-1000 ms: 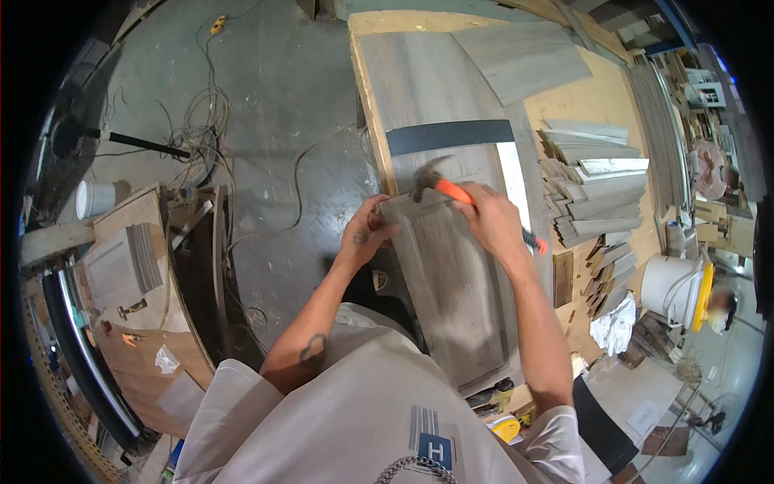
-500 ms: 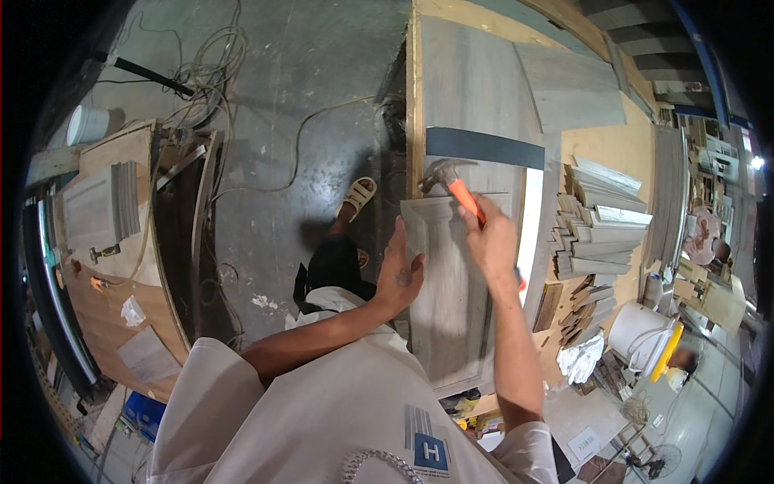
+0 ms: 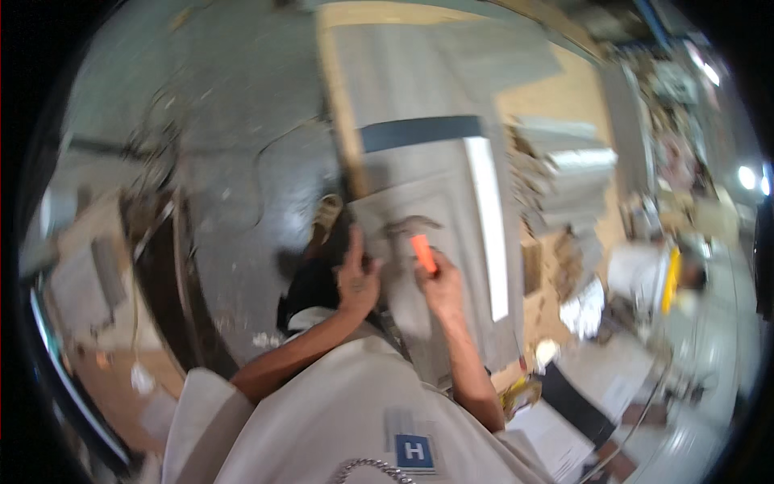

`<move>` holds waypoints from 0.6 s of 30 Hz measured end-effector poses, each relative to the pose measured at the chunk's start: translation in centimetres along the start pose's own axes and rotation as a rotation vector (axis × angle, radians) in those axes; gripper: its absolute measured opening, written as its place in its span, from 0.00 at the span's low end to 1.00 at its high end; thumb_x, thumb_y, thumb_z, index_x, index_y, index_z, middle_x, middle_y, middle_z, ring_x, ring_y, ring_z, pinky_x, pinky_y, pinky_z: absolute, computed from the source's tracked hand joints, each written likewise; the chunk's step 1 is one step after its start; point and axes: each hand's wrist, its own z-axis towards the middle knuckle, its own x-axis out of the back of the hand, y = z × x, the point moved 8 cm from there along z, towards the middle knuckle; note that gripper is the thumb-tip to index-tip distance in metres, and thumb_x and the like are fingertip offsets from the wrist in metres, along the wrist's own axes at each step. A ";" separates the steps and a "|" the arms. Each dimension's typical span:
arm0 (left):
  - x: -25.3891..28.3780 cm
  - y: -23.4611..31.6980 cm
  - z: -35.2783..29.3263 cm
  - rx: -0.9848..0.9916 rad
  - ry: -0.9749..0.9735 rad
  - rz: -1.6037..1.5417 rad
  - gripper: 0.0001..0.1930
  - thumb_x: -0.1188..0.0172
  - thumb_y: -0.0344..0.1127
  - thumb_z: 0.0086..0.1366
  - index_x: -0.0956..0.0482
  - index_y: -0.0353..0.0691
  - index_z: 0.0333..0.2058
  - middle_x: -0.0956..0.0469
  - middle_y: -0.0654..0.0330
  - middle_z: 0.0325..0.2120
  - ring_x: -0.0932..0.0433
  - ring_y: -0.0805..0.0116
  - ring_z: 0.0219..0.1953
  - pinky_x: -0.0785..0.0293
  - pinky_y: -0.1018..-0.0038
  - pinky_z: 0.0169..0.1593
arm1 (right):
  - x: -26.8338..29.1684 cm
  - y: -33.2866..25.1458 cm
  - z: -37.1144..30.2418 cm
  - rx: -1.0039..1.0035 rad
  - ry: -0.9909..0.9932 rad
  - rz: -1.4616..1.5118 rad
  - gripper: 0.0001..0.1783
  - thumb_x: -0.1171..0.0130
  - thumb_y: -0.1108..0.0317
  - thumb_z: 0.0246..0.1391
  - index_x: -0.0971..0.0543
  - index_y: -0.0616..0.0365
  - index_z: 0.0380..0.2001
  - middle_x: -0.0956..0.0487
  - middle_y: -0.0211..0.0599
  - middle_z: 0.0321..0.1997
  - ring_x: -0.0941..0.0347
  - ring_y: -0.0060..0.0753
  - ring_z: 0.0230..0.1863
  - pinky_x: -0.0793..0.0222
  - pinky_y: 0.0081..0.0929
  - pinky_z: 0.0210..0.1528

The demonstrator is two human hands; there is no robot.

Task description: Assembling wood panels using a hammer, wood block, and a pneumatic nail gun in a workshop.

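"Hammer first: where is it?"

"Over the grey framed panel, in the person's right hand. That hand is wrapped around the orange handle, just below the metal head, which points away from the body."

"Are its fingers pressed together?"

"They are curled about the handle, gripping it. Blur softens them, so one cannot tell how each lies."

"Does the head touch the panel?"

"It is seen from above, so contact cannot be told."

"And the left hand?"

"At the panel's left edge, near the hammer. It grasps nothing visible. The forefinger stretches forward and the thumb stands apart from it; the other fingers are too blurred to read. Whether the palm rests against the edge cannot be told either."

"What does the panel lie on?"

"The workbench, with its pale wooden border. A dark strip lies across beyond the panel, and a bright white strip runs along its right side."

"Farther right?"

"A pile of grey slats, then a white bucket with a yellow rim. On the floor to the left of the bench, a sandalled foot shows."
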 end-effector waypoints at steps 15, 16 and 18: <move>1.5 3.2 2.0 0.365 -0.254 -0.577 0.31 0.48 0.25 0.70 0.48 0.30 0.69 0.49 0.46 0.71 0.44 0.55 0.71 0.44 0.64 0.70 | 28.0 20.8 8.5 -0.006 0.346 -0.284 0.43 0.26 0.50 0.45 0.27 0.64 0.60 0.19 0.53 0.53 0.22 0.45 0.54 0.31 0.35 0.57; 2.6 2.9 1.9 0.497 -0.058 -0.917 0.30 0.47 0.25 0.70 0.44 0.29 0.68 0.47 0.45 0.71 0.45 0.55 0.72 0.46 0.62 0.70 | 26.2 19.2 9.3 -0.028 0.276 -0.184 0.45 0.25 0.52 0.43 0.28 0.66 0.61 0.21 0.53 0.57 0.24 0.45 0.58 0.33 0.34 0.60; 3.2 3.7 3.3 0.381 -0.039 -0.623 0.30 0.43 0.26 0.67 0.40 0.29 0.66 0.44 0.45 0.69 0.44 0.53 0.71 0.45 0.61 0.70 | 25.3 18.2 9.3 -0.054 0.201 -0.137 0.48 0.24 0.52 0.41 0.30 0.65 0.63 0.23 0.54 0.59 0.26 0.46 0.60 0.34 0.34 0.61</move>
